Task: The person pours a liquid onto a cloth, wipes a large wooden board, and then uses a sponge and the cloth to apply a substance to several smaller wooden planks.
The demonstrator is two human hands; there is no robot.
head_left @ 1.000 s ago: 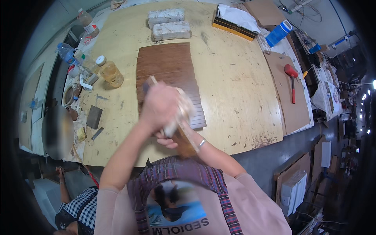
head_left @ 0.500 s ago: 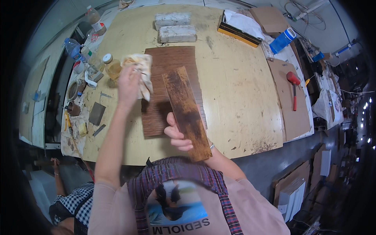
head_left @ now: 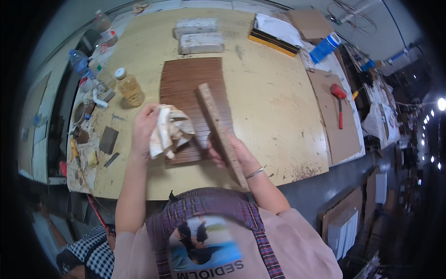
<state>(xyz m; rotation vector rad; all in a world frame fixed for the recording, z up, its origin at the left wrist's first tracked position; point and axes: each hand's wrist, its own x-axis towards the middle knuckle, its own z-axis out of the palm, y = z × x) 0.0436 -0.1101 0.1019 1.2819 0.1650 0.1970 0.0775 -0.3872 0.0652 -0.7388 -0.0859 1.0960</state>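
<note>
A crumpled white rag with brownish stains [head_left: 173,132] is bunched in my left hand [head_left: 143,126], over the left edge of a brown slatted wood panel [head_left: 191,76]. My right hand [head_left: 238,153] grips a narrow wooden board [head_left: 217,124], tilted so that mostly its rough light-brown long edge shows. The board's broad face is turned from view. Rag and board are close together but apart. Behind the rag, to the left, stands a bottle of yellowish liquid with a white cap [head_left: 129,88].
Two whitish blocks [head_left: 200,43] lie beyond the panel on the table [head_left: 274,111]. Bottles, a scraper-like dark plate [head_left: 108,140] and small items crowd the left side. On the right are a black-and-yellow box [head_left: 274,39], a blue container [head_left: 325,47] and a red mallet [head_left: 339,104]. Another person [head_left: 93,251] is at lower left.
My left hand has brought the rag down toward me, away from the bottle. My right hand has turned the board from its broad dark-stained face to its edge.
</note>
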